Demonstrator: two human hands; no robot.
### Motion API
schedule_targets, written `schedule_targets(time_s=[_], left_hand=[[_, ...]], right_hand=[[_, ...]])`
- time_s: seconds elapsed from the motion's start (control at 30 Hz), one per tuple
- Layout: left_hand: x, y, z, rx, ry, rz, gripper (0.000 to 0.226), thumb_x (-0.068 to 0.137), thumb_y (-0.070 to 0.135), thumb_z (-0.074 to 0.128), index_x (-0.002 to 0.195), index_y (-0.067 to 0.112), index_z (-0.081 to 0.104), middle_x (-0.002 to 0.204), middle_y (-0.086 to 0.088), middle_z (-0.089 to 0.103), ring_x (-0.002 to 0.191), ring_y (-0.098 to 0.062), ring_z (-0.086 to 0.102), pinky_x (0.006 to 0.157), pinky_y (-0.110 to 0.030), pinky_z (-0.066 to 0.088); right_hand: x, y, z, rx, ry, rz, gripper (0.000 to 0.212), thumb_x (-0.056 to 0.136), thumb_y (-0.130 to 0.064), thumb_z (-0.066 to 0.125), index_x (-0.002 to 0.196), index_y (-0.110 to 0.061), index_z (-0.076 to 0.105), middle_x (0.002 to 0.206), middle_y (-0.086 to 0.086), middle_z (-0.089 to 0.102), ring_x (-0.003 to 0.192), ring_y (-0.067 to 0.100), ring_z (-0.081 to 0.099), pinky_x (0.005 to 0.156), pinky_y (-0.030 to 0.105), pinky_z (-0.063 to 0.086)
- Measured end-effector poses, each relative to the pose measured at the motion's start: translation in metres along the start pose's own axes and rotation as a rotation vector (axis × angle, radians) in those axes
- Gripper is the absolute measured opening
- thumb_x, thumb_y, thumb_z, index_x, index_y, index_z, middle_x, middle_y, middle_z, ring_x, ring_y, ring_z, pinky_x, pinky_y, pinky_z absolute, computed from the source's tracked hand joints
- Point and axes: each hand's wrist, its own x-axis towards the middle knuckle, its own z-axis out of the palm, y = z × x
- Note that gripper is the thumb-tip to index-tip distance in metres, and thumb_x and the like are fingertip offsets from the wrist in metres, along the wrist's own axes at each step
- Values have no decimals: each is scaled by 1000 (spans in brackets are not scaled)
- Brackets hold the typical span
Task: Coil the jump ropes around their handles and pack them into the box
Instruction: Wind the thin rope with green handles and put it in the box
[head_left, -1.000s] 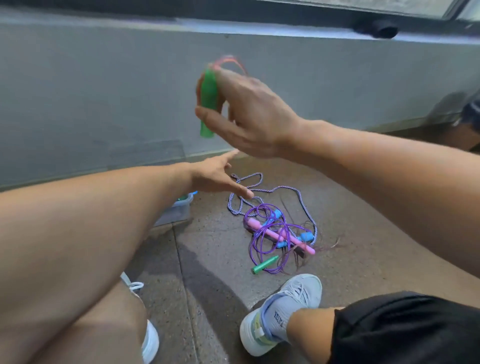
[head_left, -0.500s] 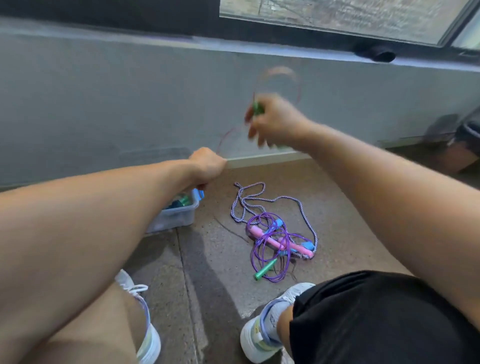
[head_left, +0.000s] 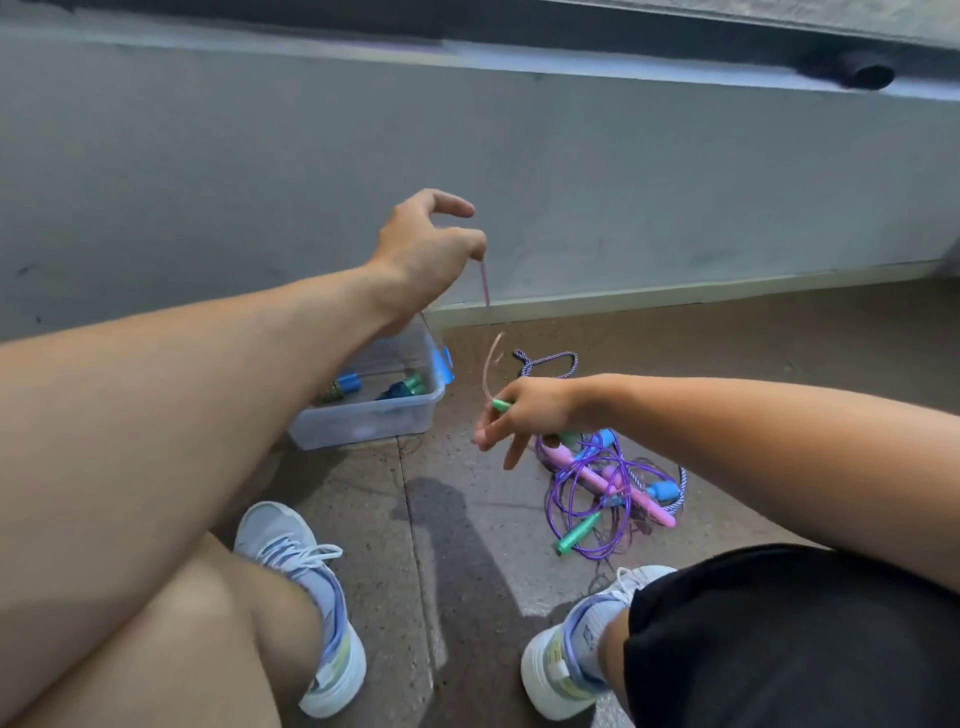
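Observation:
My left hand (head_left: 426, 249) is raised in front of the wall and pinches a thin pink rope (head_left: 485, 283) that hangs down from its fingers. Lower and to the right, my right hand (head_left: 524, 415) grips a green handle (head_left: 501, 405) of the same rope, which curves up from the handle's tip. A clear plastic box (head_left: 374, 421) stands on the floor under my left forearm, with blue and green handles inside. A tangled pile of jump ropes (head_left: 608, 488) lies right of the box: purple rope, pink handles, blue handles, a loose green handle (head_left: 577, 534) and a striped braided rope (head_left: 550, 361).
A grey wall (head_left: 208, 156) with a pale baseboard closes off the far side. My two feet in light sneakers (head_left: 311, 597) rest on the brown tiled floor, and my knees fill the lower corners. A dark object sits on the ledge at the top right.
My right hand dropped with the green handle from in front of the wall to just above the rope pile. My left hand rose and now pinches the pink rope.

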Motion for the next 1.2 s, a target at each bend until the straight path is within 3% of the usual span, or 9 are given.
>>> schedule_targets(time_s=[0.1,0.2,0.37,0.5,0.6,0.7,0.87,1.0,1.2], left_hand=[[5,-17,-20,386,76,90,33,73,36,68,106,33,63,79,2,63,79,-23,59,76,-32,50],[9,-47,-56,981,107,77,37,80,41,68,115,33,62,112,-6,68,110,-31,62,92,-37,45],[8,-84,-108,1571,-152,-127,38,75,29,71,112,24,64,112,-4,69,105,-27,66,83,-35,50],[7,-87,-102,1265,-362,-42,28,81,32,72,108,30,66,112,4,70,105,-21,64,89,-32,51],[-5,-73,-72,846,-610,-66,14,81,28,80,93,31,72,91,9,74,85,-10,68,71,-21,49],[-13,-63,-45,632,-779,-151,33,83,16,78,113,27,67,95,2,77,87,-12,73,68,-22,53],[-11,-60,-37,606,-767,-92,12,91,25,71,102,21,71,91,3,77,85,-12,74,60,-19,51],[-9,-62,-48,680,-741,-87,23,94,34,67,83,17,77,79,0,77,70,-10,71,69,-23,53],[-8,-60,-49,911,-649,35,17,97,39,61,88,37,75,70,16,74,67,-6,70,62,-25,49]], right_hand=[[6,5,4,-124,-129,80,12,97,-28,62,92,-18,65,90,0,75,74,19,72,41,15,29],[4,18,-4,-290,-147,216,11,95,-28,65,93,-18,66,88,-1,73,64,13,69,45,14,32],[-11,36,-26,-348,-145,301,14,98,-26,59,101,-14,66,88,-3,73,58,8,69,47,17,33],[-15,5,-30,20,-57,89,9,95,-25,66,95,-17,65,80,-1,75,62,13,66,40,16,33],[-14,-28,-34,184,-39,-51,11,93,-29,69,90,-19,64,84,-1,73,56,9,59,40,19,32],[-15,-51,-36,228,-34,-113,10,93,-30,68,90,-21,67,86,-2,73,55,7,56,39,18,30],[-18,-68,-39,224,-108,-130,14,97,-30,62,93,-16,65,87,-3,73,57,6,58,35,15,27],[-19,-63,-40,145,-132,-38,13,94,-30,66,94,-16,66,82,-1,71,54,6,54,34,15,25],[-14,-51,-38,28,-186,61,13,94,-29,66,93,-16,68,83,0,72,53,5,50,38,14,28]])
